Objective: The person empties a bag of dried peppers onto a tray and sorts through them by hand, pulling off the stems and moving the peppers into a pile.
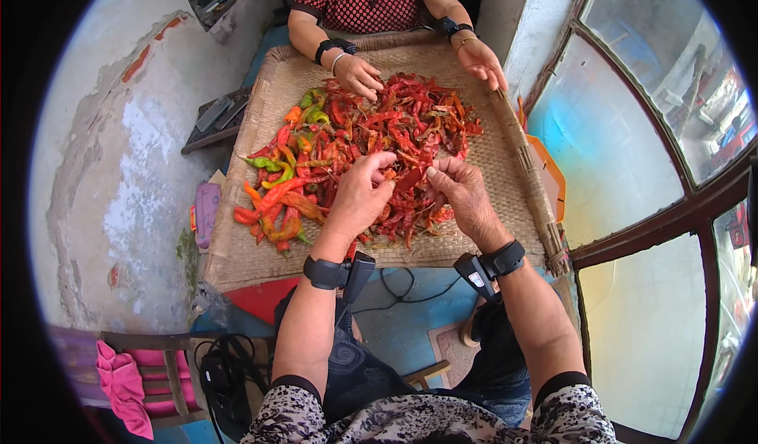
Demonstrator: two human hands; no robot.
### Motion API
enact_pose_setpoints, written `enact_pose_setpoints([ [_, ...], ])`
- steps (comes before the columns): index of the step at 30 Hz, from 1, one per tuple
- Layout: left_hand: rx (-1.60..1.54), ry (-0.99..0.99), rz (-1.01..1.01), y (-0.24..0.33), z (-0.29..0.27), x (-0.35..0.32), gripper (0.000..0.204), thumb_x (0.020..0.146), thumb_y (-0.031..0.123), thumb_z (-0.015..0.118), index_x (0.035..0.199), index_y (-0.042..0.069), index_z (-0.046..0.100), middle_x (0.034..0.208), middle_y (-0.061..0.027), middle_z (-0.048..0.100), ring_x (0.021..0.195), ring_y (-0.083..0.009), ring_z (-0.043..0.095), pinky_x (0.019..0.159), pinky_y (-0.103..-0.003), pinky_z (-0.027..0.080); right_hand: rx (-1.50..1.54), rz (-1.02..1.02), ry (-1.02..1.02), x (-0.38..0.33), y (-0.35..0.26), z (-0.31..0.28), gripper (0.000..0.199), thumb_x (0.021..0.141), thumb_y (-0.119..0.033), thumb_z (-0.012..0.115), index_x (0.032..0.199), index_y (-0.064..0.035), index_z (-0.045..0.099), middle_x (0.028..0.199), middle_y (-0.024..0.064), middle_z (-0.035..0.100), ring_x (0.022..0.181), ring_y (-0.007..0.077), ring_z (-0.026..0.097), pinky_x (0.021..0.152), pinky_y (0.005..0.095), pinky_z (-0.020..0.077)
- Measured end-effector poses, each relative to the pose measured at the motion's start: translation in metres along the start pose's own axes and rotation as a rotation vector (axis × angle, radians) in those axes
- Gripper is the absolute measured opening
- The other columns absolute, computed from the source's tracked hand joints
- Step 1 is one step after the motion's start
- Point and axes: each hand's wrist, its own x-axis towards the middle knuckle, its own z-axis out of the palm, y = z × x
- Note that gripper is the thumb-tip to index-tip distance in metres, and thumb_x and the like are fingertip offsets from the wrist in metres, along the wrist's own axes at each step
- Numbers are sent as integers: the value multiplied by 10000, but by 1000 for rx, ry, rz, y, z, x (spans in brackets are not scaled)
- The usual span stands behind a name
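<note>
A wide woven tray (505,207) carries a heap of chili peppers (379,128), mostly red and wrinkled. Over the near part of the heap, my right hand (466,199) pinches a dark red chili pepper (410,179) between thumb and fingers. Its free end points toward my left hand (362,195), whose thumb and forefinger are curled close beside it. What lies in that left grip, if anything, cannot be made out. Plumper red peppers (276,195) and a few green ones (267,163) lie at the heap's left side.
Across the tray, a person's hand (359,77) reaches over the peppers; their other hand (480,61) is by the right rim. A peeling wall (118,168) stands left, framed window panes (608,128) right. Below, a black cable (407,292) hangs near a wooden chair (170,373) with pink cloth.
</note>
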Motion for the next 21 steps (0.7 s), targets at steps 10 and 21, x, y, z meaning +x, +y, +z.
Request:
enact_pose_setpoints([
  [10,216,184,12,3,8,3,88,902,121,538,901,33,540,717,-120,587,646,-279,589,593,-388,460,641,-91,315,3,-10,-83,143,929,-220,599,978,-86,593,842,24,626,676,84,578,569,207,473],
  [21,-262,100,-36,7,30,2,107,909,119,575,913,12,576,698,-14,562,612,-78,502,546,-258,426,210,93,149,-6,-16,-32,324,910,-263,633,1115,-17,585,834,10,608,659,70,542,541,210,440],
])
